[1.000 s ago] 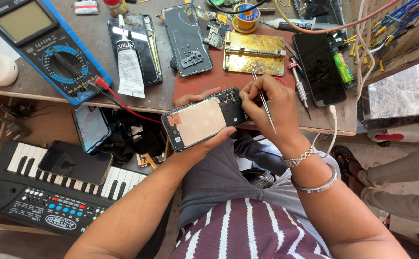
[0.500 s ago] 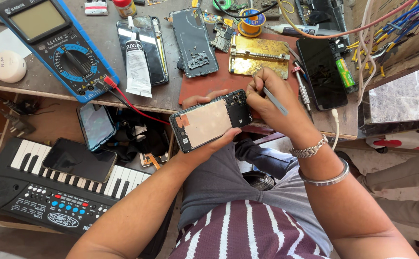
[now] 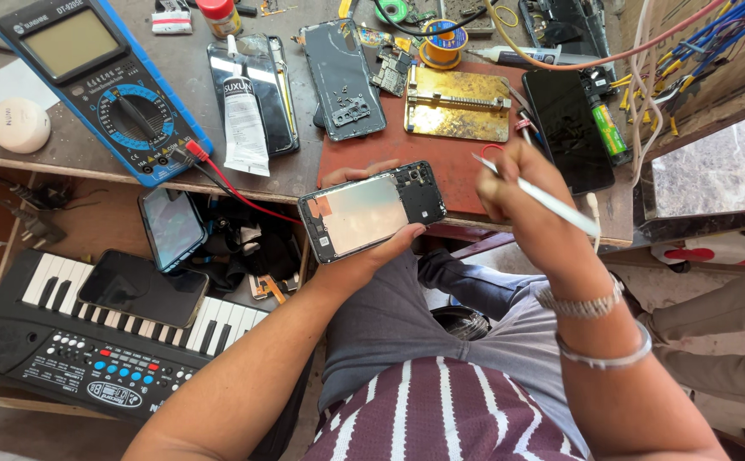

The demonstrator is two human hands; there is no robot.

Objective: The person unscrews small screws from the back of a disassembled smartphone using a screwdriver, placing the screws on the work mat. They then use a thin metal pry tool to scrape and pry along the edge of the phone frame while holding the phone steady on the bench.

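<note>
At worktop edge: left hand (image 3: 364, 243) grips opened phone (image 3: 372, 210), light, fragile, by its sides; right hand (image 3: 518, 192), at 3 o'clock, pinches tweezers (image 3: 536, 195).

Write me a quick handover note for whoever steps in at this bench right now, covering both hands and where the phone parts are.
Left hand: holds the opened phone frame flat at the bench edge, back cover off, insides facing up.
Right hand: holds white tweezers, lifted clear to the right of the frame, not touching it.
On the bench: a dark back cover with tiny screws lying on it, a brass board holder, a white glue tube, a blue multimeter.
Done: phone is open.
Left: the frame remains unassembled; cover and screws are off.
</note>
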